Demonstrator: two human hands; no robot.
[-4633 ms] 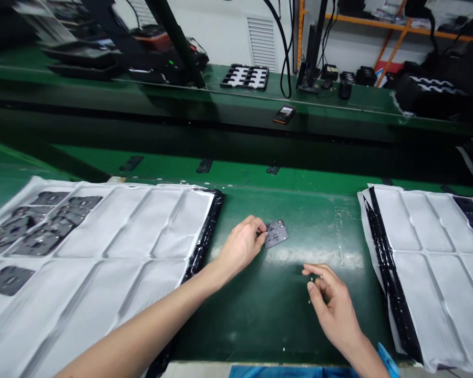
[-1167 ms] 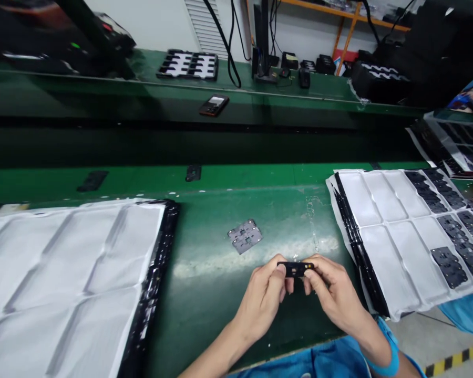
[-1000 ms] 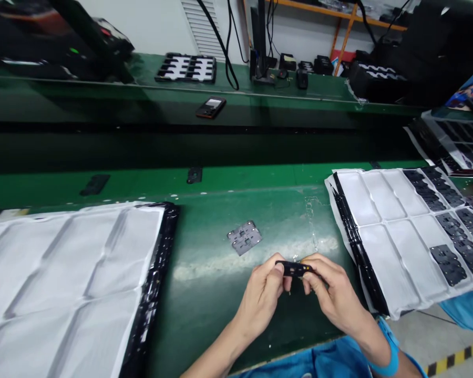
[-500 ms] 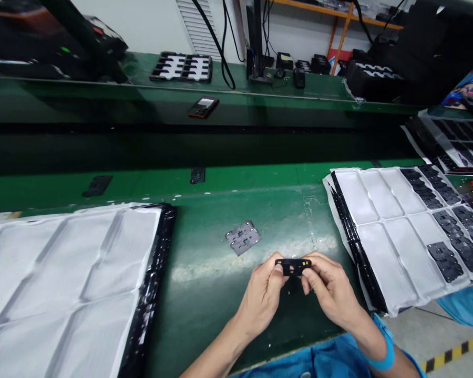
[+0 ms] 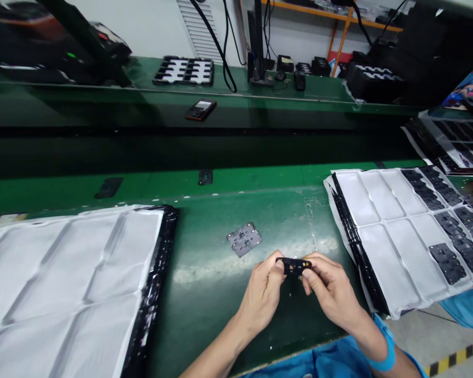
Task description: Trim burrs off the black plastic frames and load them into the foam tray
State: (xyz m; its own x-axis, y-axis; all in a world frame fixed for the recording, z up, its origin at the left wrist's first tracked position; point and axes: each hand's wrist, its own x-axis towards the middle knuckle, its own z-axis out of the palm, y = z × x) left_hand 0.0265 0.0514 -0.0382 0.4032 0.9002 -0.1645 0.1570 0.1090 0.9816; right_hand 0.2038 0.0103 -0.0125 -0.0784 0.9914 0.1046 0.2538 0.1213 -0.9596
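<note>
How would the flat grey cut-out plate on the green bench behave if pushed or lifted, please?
The flat grey cut-out plate looks thin, so probably light and apt to slide, not roll. Lying flush on the green bench, its edges may resist pinching.

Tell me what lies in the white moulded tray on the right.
Flat dark grey plastic parts lie in rows in the right-hand pockets of the white moulded tray. Black trays stacked beneath it show only their left edges; whatever they hold is covered.
</note>
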